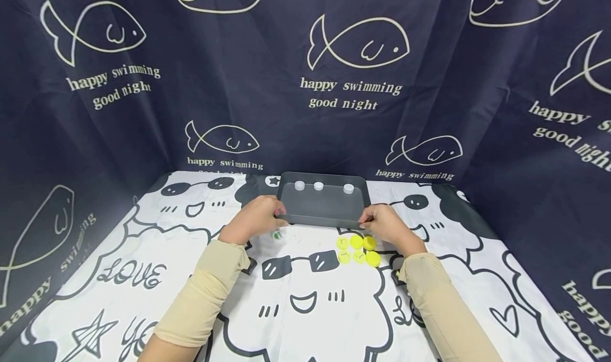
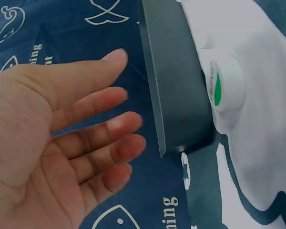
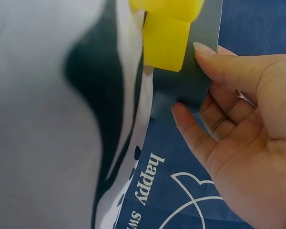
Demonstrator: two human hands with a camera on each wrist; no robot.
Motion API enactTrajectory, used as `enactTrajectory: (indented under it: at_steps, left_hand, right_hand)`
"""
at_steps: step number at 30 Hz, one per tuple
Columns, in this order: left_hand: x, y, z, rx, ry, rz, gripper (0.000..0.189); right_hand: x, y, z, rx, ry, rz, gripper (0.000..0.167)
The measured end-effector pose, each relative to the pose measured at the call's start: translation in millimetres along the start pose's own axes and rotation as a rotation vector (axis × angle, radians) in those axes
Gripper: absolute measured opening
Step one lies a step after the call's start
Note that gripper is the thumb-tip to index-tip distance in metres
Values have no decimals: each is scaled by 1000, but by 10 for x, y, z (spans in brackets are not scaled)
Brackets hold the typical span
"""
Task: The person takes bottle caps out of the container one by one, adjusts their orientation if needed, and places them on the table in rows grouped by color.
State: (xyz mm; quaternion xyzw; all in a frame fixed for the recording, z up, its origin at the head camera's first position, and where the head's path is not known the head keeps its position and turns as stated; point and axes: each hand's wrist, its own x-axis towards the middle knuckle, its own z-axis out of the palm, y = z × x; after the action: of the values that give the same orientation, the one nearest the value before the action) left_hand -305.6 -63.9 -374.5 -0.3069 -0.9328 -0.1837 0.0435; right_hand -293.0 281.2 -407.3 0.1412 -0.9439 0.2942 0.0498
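Observation:
A dark grey rectangular tray [image 1: 322, 220] lies toward the back of the table, with three white bottle caps [image 1: 348, 189] along its far side. My left hand [image 1: 260, 215] is beside the tray's front left corner; in the left wrist view its fingers are loosely spread, apart from the tray wall [image 2: 181, 81]. At the front right corner, my right hand [image 1: 384, 223] holds the tray, thumb on the wall and fingers bent round the corner. A white cap with a green mark [image 2: 227, 85] sits just in front of the tray near my left hand.
Several yellow caps [image 1: 356, 242] lie in two rows on the table, in front of the tray's right part. A white cloth with black cartoon drawings [image 1: 296, 319] covers the table. Dark blue curtains [image 1: 286, 70] with fish prints stand behind and on both sides.

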Motion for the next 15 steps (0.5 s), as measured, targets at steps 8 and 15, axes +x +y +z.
enactTrajectory:
  at_steps: [8,15]
  left_hand:
    - [56,28,6,-24,104,-36,25]
    - [295,86,-43,33,182,-11,29]
  right_hand:
    - [22,26,37,-49,10,-74,8]
    - [-10,3,38,-47,34,-64,11]
